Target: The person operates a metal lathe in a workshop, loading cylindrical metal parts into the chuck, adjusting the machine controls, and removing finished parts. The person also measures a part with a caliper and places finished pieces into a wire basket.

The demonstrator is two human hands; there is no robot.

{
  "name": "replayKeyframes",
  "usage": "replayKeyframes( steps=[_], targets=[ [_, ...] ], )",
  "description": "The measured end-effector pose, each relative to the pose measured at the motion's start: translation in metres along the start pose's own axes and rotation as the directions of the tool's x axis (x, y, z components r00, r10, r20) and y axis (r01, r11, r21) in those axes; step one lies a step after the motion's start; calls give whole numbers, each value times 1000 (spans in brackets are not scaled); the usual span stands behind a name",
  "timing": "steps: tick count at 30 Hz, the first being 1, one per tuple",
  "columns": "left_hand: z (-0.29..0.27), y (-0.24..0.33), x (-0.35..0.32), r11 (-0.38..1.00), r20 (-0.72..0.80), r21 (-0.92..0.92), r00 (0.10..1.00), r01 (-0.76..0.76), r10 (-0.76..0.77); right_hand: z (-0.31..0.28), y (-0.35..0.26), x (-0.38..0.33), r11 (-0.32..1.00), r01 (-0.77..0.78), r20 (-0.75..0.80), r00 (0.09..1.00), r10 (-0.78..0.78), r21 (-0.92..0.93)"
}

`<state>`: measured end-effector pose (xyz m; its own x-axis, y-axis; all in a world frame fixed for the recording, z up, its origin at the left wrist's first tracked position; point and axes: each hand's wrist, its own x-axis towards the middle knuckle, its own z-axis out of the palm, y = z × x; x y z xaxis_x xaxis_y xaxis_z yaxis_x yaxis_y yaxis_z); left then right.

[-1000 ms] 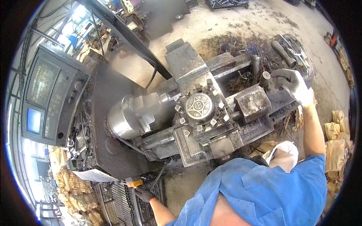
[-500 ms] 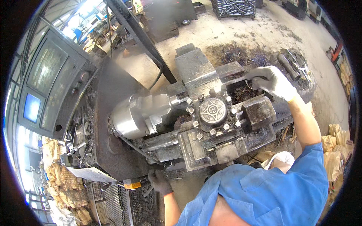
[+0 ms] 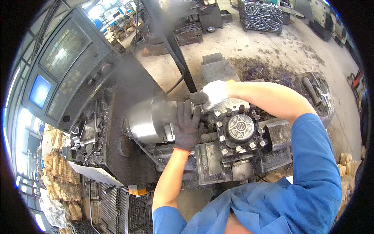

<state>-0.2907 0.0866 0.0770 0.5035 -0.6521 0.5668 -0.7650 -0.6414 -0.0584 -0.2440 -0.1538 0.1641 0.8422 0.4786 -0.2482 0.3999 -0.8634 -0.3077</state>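
Observation:
My left hand (image 3: 187, 126), in a dark glove with an orange cuff, lies over the front of the lathe chuck (image 3: 147, 121). Its fingers point up and stand slightly apart; what lies beneath the palm is hidden. My right hand (image 3: 212, 95), in a white glove with dark fingers, bends round at the workpiece area just right of the chuck jaws. Whatever those fingers grip cannot be made out. Right beside both hands sits the tool post (image 3: 240, 128), with a round star-marked cap and several square-headed bolts around it.
A control panel (image 3: 58, 74) with a lit screen stands to the left. Loose tools fill a tray (image 3: 87, 136) below it. At the back is a bin (image 3: 261, 15) of metal parts. Metal shavings (image 3: 261, 70) litter the far side; more tools (image 3: 317, 91) lie at right.
My left hand has risen from the machine's front edge to the chuck. My right hand has swung left from beyond the tool post to the workpiece area. The view has shifted a little.

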Motion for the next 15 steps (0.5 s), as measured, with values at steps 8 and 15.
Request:
replayKeyframes(
  steps=[8,15],
  targets=[
    [47,-16,6,1000,-19,8,1000,13,-13,52,49,56,958,-73,423,905,-53,276],
    [40,-10,14,998,45,7,997,64,-64,71,71,63,962,39,384,912,-144,270]
  ],
)
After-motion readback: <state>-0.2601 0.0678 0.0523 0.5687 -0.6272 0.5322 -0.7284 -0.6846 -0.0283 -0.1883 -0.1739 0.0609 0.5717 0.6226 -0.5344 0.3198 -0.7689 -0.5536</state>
